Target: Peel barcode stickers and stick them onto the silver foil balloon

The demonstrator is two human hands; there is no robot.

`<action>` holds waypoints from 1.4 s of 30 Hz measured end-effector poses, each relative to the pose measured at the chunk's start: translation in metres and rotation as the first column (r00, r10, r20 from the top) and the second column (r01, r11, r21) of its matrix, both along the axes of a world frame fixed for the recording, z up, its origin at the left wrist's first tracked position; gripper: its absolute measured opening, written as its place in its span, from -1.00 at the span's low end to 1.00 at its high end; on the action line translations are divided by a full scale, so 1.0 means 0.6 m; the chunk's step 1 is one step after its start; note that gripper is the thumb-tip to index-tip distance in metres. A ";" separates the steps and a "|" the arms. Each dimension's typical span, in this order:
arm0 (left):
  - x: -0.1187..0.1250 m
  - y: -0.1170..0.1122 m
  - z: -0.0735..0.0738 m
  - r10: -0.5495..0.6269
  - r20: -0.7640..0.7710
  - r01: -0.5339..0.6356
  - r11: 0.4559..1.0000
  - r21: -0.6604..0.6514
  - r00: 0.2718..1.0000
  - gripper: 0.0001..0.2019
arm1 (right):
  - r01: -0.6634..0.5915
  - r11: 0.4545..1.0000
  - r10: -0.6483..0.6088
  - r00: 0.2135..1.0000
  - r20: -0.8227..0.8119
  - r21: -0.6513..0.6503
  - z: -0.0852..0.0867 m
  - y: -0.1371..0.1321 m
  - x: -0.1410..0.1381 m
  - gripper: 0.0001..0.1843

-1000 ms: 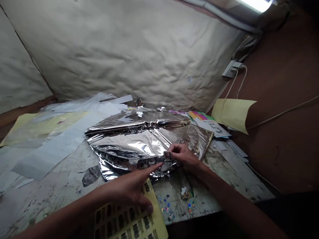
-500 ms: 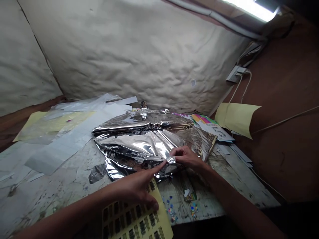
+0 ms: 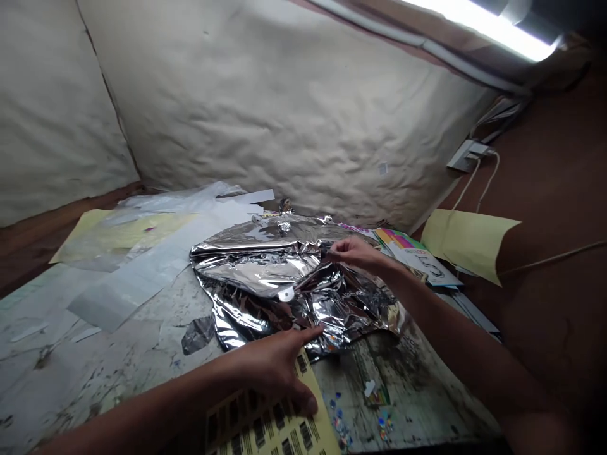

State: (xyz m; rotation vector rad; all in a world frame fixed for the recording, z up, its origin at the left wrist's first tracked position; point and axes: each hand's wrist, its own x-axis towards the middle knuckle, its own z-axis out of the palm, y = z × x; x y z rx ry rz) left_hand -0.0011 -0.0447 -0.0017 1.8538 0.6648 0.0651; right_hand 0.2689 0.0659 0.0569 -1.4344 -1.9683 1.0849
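Observation:
A stack of flattened silver foil balloons [image 3: 256, 268] lies on the table, shiny and creased. My right hand [image 3: 355, 254] pinches the edge of the top foil balloon and holds it folded back toward the wall, so the crumpled layer beneath shows. My left hand [image 3: 279, 363] grips a yellow sheet of barcode stickers [image 3: 284, 420] at the table's front edge, thumb on top. Its index finger stretches out over the near part of the lower foil. The other fingers of that hand are mostly hidden.
White paper strips [image 3: 137, 278] and clear plastic film [image 3: 190, 201] cover the left side. Printed cards [image 3: 422, 262] lie at the right by the wall, under a wall socket [image 3: 467, 155] with cables. Confetti bits [image 3: 339, 423] are scattered near the front edge.
My right hand has moved up and away with the foil edge, folding the top balloon back. My left hand still holds the sticker sheet. The view has shifted slightly.

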 end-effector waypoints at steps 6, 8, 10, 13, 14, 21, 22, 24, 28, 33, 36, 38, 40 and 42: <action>-0.003 -0.002 0.002 0.030 -0.014 -0.031 0.999 -0.015 0.999 0.18 | 0.206 0.900 -0.326 0.903 0.280 0.385 0.070 0.186 -0.066 -0.84; -0.003 -0.003 0.005 0.026 -0.020 -0.026 1.000 -0.013 0.999 0.18 | 0.252 0.866 -0.396 0.873 0.284 0.432 0.071 0.247 -0.093 -0.83; -0.003 -0.003 0.004 0.028 -0.027 -0.028 1.000 -0.004 0.999 0.20 | 0.279 0.852 -0.430 0.857 0.286 0.443 0.058 0.292 -0.121 -0.81; -0.001 -0.001 -0.001 0.025 -0.038 -0.024 0.999 0.023 0.999 0.22 | 0.292 0.865 -0.426 0.857 0.290 0.409 0.016 0.326 -0.156 -0.73; -0.001 0.001 -0.002 0.016 -0.034 -0.015 0.999 0.034 0.999 0.22 | 0.293 0.872 -0.418 0.862 0.287 0.392 -0.002 0.330 -0.164 -0.71; -0.005 0.008 0.005 -0.025 -0.014 0.025 1.000 0.015 1.000 0.24 | 0.270 0.916 -0.330 0.928 0.175 0.297 -0.067 0.311 -0.163 -0.68; -0.007 0.008 0.010 -0.025 0.004 0.025 1.000 -0.007 1.000 0.21 | 0.259 0.920 -0.310 0.940 0.143 0.293 -0.062 0.305 -0.160 -0.63; -0.010 0.008 0.023 -0.037 0.081 0.041 0.998 -0.052 0.996 0.12 | 0.237 0.928 -0.268 0.961 0.072 0.288 -0.043 0.287 -0.153 -0.44; -0.013 0.015 0.047 0.214 0.319 -0.146 0.964 -0.223 0.923 -0.05 | 0.180 0.954 -0.174 0.984 -0.045 0.238 0.000 0.194 -0.132 -0.44; -0.010 0.037 0.038 0.675 0.397 -0.524 0.735 -0.431 0.622 -0.11 | -0.222 0.966 0.175 0.938 -0.299 -0.131 0.006 -0.011 -0.092 -0.44; -0.007 0.044 0.024 0.704 0.417 -0.576 0.710 -0.405 0.575 -0.19 | -0.216 0.956 0.127 0.914 -0.386 -0.196 -0.025 -0.101 -0.072 -0.42; -0.004 0.044 0.017 0.679 0.427 -0.516 0.733 -0.444 0.598 -0.24 | -0.113 0.980 0.037 0.911 -0.410 -0.161 -0.050 -0.129 -0.062 -0.46; -0.001 0.044 0.012 0.649 0.439 -0.452 0.754 -0.476 0.621 -0.35 | -0.023 0.994 -0.025 0.911 -0.412 -0.109 -0.068 -0.137 -0.055 -0.55; 0.002 0.044 0.008 0.632 0.451 -0.442 0.769 -0.461 0.630 -0.49 | 0.011 0.999 -0.031 0.926 -0.377 -0.054 -0.074 -0.138 -0.053 -0.61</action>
